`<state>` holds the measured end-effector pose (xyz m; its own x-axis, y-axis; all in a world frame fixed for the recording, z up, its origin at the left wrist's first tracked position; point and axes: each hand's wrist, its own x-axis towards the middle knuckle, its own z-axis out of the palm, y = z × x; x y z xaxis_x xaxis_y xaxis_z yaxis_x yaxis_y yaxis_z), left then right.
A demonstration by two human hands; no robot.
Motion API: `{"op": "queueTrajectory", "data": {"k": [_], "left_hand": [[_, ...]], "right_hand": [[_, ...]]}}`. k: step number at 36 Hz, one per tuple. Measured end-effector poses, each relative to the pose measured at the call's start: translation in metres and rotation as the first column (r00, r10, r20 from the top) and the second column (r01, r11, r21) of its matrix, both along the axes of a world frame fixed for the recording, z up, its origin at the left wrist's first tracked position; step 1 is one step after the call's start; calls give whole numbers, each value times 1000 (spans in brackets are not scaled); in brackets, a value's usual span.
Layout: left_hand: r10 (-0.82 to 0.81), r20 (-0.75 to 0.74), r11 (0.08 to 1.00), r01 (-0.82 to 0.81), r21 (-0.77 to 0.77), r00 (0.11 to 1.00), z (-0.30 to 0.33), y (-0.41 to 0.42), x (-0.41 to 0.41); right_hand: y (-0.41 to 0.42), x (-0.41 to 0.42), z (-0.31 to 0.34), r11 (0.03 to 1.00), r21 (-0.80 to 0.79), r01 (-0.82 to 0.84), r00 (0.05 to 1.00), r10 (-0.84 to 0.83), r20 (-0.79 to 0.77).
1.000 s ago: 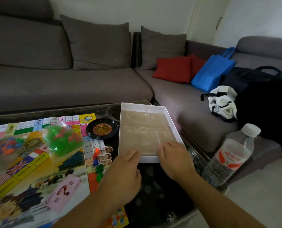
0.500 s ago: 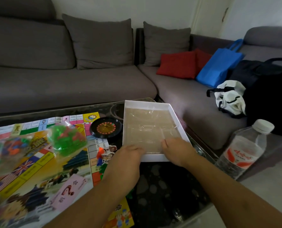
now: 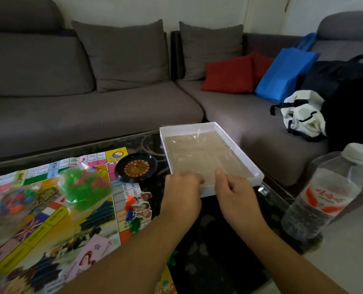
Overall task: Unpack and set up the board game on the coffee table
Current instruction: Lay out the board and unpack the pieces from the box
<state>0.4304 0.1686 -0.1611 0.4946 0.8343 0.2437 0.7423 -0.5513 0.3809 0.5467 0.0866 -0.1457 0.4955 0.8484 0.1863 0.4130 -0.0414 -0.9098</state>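
- The shallow white cardboard box (image 3: 210, 158), with clear plastic inside, lies on the dark glass counter (image 3: 218, 251), at its far right corner.
- The left hand (image 3: 181, 200) holds the near edge of the box, fingers curled over the rim.
- The right hand (image 3: 235, 196) pinches the same near edge, thumb inside.
- Left of the box: the small black roulette wheel (image 3: 136, 167), then the colourful game board (image 3: 49, 219).
- Right of the box: a clear plastic water bottle (image 3: 326, 194).

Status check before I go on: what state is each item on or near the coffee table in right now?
white box: open, lid off, clear plastic insert inside
left hand: grips the box's near edge
right hand: grips the near edge, thumb inside
game board: unfolded flat
bag of green pieces: lying on the board
roulette wheel: flat on the table
water bottle: upright, capped
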Motion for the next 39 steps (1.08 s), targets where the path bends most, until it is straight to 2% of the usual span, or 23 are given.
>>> {"op": "queueTrajectory", "data": {"k": [3,5,7,12,15,17,22,24,28,32,36,39], "left_hand": [[19,173,994,0,-109,985,8,8,20],[58,312,986,-6,-164,948,12,9,23],[104,416,982,-26,-188,904,16,7,16],[228,486,957,-102,-271,844,25,11,-30],[296,471,940,-165,-300,831,35,7,-65],[321,449,930,-190,-314,834,43,1,-87],[288,400,933,-161,-323,870,57,-20,-130],[266,401,937,-138,-320,877,61,-31,-145],[216,413,944,-80,-321,885,68,-56,-172],[197,406,922,-27,-387,892,77,-81,-198],[183,363,880,13,-475,914,83,-109,-230],[151,288,837,32,-546,946,81,-128,-255]], "right_hand": [[-1,1,-1,996,-87,30,971,-50,-232],[-3,3,-3,986,-167,23,916,-88,-391],[-6,5,-4,973,-232,14,874,-125,-469],[3,-15,2,888,-457,-49,865,-191,-463],[10,-33,11,820,-535,-205,934,1,-356],[10,-49,14,780,-555,-290,940,122,-319],[3,-74,12,826,-509,-243,968,238,-76],[-2,-77,17,850,-479,-221,974,218,-61],[-16,-73,30,908,-394,-143,978,69,-197],[-35,-76,46,935,-350,-53,979,-20,-202],[-41,-90,61,891,-454,1,950,-142,-277],[-43,-112,74,840,-539,-58,959,-102,-263]]}}
